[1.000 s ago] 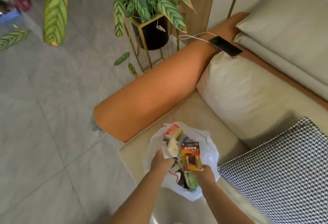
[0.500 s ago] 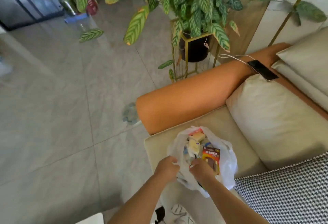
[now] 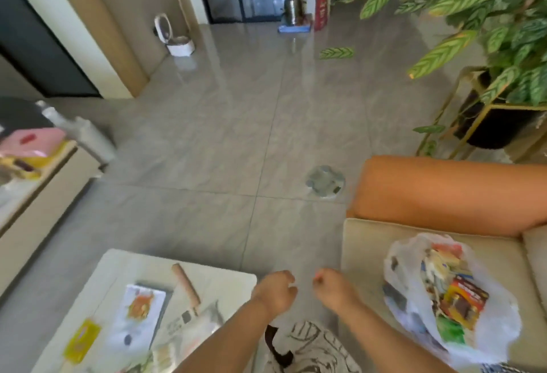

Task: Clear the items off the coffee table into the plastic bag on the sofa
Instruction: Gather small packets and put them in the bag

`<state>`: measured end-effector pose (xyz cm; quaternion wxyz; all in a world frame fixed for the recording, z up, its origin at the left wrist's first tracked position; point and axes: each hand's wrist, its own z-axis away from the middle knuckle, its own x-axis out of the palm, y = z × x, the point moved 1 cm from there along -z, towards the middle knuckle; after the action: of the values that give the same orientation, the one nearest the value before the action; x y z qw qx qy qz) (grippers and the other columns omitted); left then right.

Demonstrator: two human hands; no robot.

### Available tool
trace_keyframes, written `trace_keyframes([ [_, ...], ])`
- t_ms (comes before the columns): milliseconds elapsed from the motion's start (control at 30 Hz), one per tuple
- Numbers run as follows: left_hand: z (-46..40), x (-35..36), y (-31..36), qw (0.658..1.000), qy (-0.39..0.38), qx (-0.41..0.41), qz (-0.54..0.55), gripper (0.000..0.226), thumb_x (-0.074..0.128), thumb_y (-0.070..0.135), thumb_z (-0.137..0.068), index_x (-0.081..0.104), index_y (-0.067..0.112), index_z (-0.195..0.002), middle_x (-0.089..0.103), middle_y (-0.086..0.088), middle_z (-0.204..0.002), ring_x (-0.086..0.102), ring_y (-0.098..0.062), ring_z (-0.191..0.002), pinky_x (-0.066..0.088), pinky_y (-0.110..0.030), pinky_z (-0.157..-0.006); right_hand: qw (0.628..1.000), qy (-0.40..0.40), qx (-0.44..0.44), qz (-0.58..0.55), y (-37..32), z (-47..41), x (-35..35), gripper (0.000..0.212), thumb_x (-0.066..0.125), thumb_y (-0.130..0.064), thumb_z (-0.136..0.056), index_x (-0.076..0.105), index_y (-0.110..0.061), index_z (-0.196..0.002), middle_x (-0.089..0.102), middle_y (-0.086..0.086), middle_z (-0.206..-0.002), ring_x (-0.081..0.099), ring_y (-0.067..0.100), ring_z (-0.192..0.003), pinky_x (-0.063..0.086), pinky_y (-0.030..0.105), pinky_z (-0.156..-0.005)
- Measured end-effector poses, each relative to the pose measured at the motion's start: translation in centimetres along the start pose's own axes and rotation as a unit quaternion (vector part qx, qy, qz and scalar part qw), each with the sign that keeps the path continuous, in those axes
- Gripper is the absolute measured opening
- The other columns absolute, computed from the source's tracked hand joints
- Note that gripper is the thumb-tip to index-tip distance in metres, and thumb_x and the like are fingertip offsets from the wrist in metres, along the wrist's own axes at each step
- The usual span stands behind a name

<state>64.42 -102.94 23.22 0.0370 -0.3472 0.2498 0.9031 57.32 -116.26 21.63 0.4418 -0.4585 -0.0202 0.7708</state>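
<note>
- Our left hand (image 3: 276, 291) and right hand (image 3: 333, 285) hang between coffee table (image 3: 236, 279) and sofa (image 3: 367, 242), fingers loosely curled, holding nothing.
- The plastic bag (image 3: 500, 322) gapes open on the seat, ready for the rolling pin (image 3: 186, 285) and booklet (image 3: 139, 316) on the table.

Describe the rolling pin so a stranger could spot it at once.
Find the white coffee table at lower left. Near its far edge, right of the white booklet, lies the rolling pin. It is the only plain tan wooden cylinder there; its neighbours are flat printed packets.
</note>
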Motion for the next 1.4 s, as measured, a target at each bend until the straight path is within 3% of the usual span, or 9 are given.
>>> trace_keyframes([
  [100, 4.3, -1.0, -7.8, 0.998, 0.028, -0.047, 0.017, 0.033, 0.047, 0.033, -0.093, 0.060, 0.019, -0.121, 0.060, -0.001, -0.126, 0.055, -0.021, -0.118, 0.045, -0.028, -0.097, 0.997, -0.013, -0.057, 0.050, -5.9, 2.0, 5.0, 0.021, 0.044, -0.026, -0.089, 0.063, -0.021, -0.096, 0.067, 0.001, -0.108, 0.062, 0.023, -0.104, 0.046, 0.028, -0.086],
  [300, 13.3, -1.2, -21.4, 0.984, 0.104, -0.128, 0.066, 0.038, 0.044, 0.038, -0.096, 0.054, 0.020, -0.128, 0.054, -0.002, -0.136, 0.049, -0.020, -0.126, 0.038, -0.026, -0.100, 0.962, -0.062, -0.195, 0.178, -16.7, 7.2, 14.4, 0.026, 0.041, -0.030, -0.095, 0.061, -0.022, -0.110, 0.063, 0.001, -0.119, 0.057, 0.023, -0.113, 0.044, 0.027, -0.090],
  [533, 22.1, 0.0, -29.8, 0.951, 0.157, -0.218, 0.154, 0.036, 0.042, 0.037, -0.096, 0.061, 0.018, -0.120, 0.060, -0.005, -0.127, 0.055, -0.023, -0.117, 0.043, -0.028, -0.092, 0.902, -0.123, -0.323, 0.258, -24.7, 12.6, 21.3, 0.027, 0.040, -0.032, -0.095, 0.061, -0.020, -0.107, 0.064, 0.001, -0.116, 0.059, 0.022, -0.110, 0.046, 0.028, -0.087],
  [767, 27.2, 4.3, -32.0, 0.897, 0.192, -0.309, 0.252, 0.034, 0.040, 0.033, -0.095, 0.063, 0.009, -0.102, 0.066, -0.012, -0.109, 0.061, -0.029, -0.102, 0.049, -0.035, -0.083, 0.828, -0.180, -0.413, 0.334, -26.9, 15.1, 25.4, 0.025, 0.041, -0.031, -0.095, 0.061, -0.018, -0.103, 0.065, 0.001, -0.107, 0.060, 0.022, -0.101, 0.043, 0.028, -0.076],
  [933, 30.5, 8.0, -31.4, 0.846, 0.193, -0.407, 0.286, 0.035, 0.038, 0.032, -0.097, 0.060, 0.012, -0.117, 0.062, -0.010, -0.120, 0.058, -0.027, -0.110, 0.046, -0.032, -0.086, 0.778, -0.247, -0.454, 0.357, -26.7, 16.2, 27.5, 0.016, 0.043, -0.032, -0.094, 0.050, -0.023, -0.084, 0.056, -0.005, -0.084, 0.055, 0.018, -0.081, 0.036, 0.027, -0.060],
  [1067, 32.4, 10.3, -30.9, 0.806, 0.205, -0.457, 0.316, 0.037, 0.039, 0.037, -0.098, 0.057, 0.015, -0.123, 0.059, -0.008, -0.126, 0.056, -0.027, -0.116, 0.045, -0.034, -0.092, 0.742, -0.276, -0.481, 0.377, -27.1, 16.7, 29.7, 0.028, 0.041, -0.028, -0.093, 0.035, -0.026, -0.066, 0.045, -0.006, -0.072, 0.048, 0.018, -0.074, 0.032, 0.029, -0.057],
  [1200, 34.6, 13.2, -29.9, 0.775, 0.205, -0.489, 0.344, 0.038, 0.040, 0.040, -0.097, 0.059, 0.017, -0.121, 0.059, -0.006, -0.126, 0.055, -0.026, -0.116, 0.046, -0.034, -0.093, 0.703, -0.300, -0.499, 0.409, -26.3, 18.7, 31.6, 0.030, 0.040, -0.028, -0.094, 0.033, -0.026, -0.064, 0.042, -0.006, -0.067, 0.048, 0.020, -0.073, 0.030, 0.029, -0.053],
  [1333, 37.4, 15.5, -29.7, 0.748, 0.221, -0.509, 0.363, 0.038, 0.039, 0.038, -0.097, 0.059, 0.017, -0.121, 0.059, -0.005, -0.126, 0.055, -0.025, -0.116, 0.045, -0.033, -0.092, 0.679, -0.321, -0.514, 0.415, -25.3, 21.5, 33.4, 0.019, 0.041, -0.030, -0.094, 0.051, -0.020, -0.080, 0.052, -0.004, -0.075, 0.057, 0.023, -0.078, 0.035, 0.030, -0.058],
  [1400, 38.8, 16.4, -30.4, 0.731, 0.236, -0.516, 0.378, 0.038, 0.039, 0.038, -0.097, 0.058, 0.017, -0.122, 0.059, -0.005, -0.126, 0.055, -0.025, -0.116, 0.045, -0.032, -0.092, 0.667, -0.324, -0.526, 0.416, -26.0, 23.1, 34.3, 0.018, 0.041, -0.030, -0.094, 0.050, -0.023, -0.079, 0.052, -0.006, -0.076, 0.054, 0.019, -0.075, 0.036, 0.029, -0.057],
])
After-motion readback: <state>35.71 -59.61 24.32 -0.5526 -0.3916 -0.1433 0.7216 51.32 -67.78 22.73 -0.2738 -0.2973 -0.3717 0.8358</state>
